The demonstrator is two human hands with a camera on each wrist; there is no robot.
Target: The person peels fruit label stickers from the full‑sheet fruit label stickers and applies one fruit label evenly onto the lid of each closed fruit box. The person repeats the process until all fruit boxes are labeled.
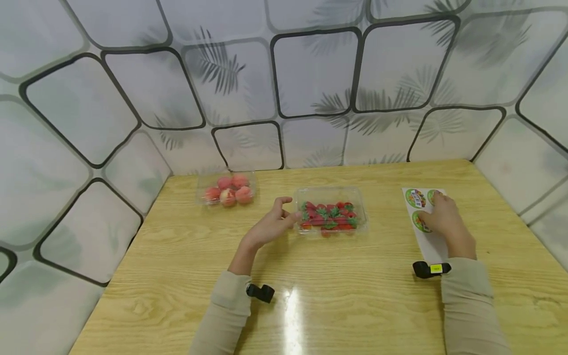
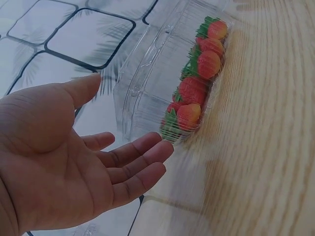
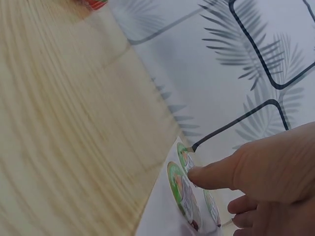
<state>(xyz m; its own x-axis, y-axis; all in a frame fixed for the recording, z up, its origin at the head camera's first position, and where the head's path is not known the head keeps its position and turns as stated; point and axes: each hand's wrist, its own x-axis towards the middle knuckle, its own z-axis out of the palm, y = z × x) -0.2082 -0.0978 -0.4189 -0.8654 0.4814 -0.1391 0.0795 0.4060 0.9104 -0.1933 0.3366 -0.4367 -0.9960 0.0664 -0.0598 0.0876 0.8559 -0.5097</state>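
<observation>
My left hand [image 1: 274,224] is beside the left end of a clear plastic clamshell box [image 1: 330,192] of strawberries [image 1: 328,214]. In the left wrist view its palm shows, the fingers [image 2: 135,157] loosely extended and overlapping the box's near corner, with nothing held. My right hand [image 1: 447,222] is on a white sheet of round stickers [image 1: 416,198], green-edged with printed fruit. The thumb [image 3: 211,174] lies on the sheet among the stickers and the other fingers curl at its right edge, gripping it there. Part of the sheet is hidden under the hand.
A second clear box [image 1: 201,185] with several peaches [image 1: 228,196] stands at the back left of the wooden table [image 1: 355,296]. Patterned white walls [image 1: 317,74] close off the back and sides. Each sleeve cuff carries a small black wrist camera [image 1: 261,293].
</observation>
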